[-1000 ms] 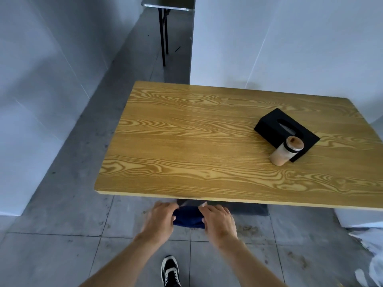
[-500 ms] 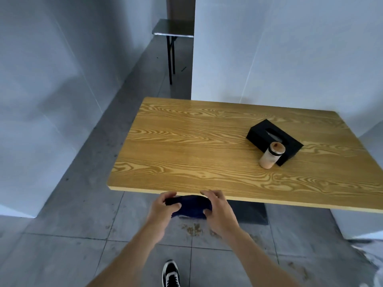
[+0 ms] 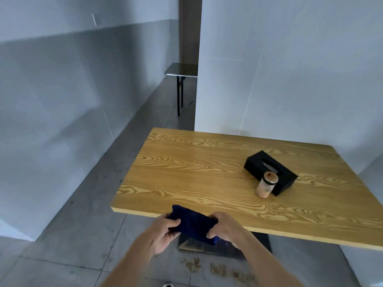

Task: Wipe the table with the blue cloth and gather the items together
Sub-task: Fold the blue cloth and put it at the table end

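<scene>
A dark blue cloth (image 3: pixel 193 221) is held folded at the near edge of the wooden table (image 3: pixel 196 172), its far corner over the tabletop. My left hand (image 3: pixel 165 232) grips its left end and my right hand (image 3: pixel 224 225) grips its right end. On the right part of the table a black tissue box (image 3: pixel 270 172) lies at an angle. A small jar (image 3: pixel 266 184) with a brown lid and tan contents stands touching the box's near side.
White partition walls stand to the left and behind the table. A small dark side table (image 3: pixel 181 70) stands in the gap at the back. Brown crumbs (image 3: pixel 209 267) lie on the grey tiled floor near the table's black base (image 3: pixel 263 242).
Both hands have lifted the cloth from below the table's edge up to edge level. The view has tilted upward, showing more wall and less floor.
</scene>
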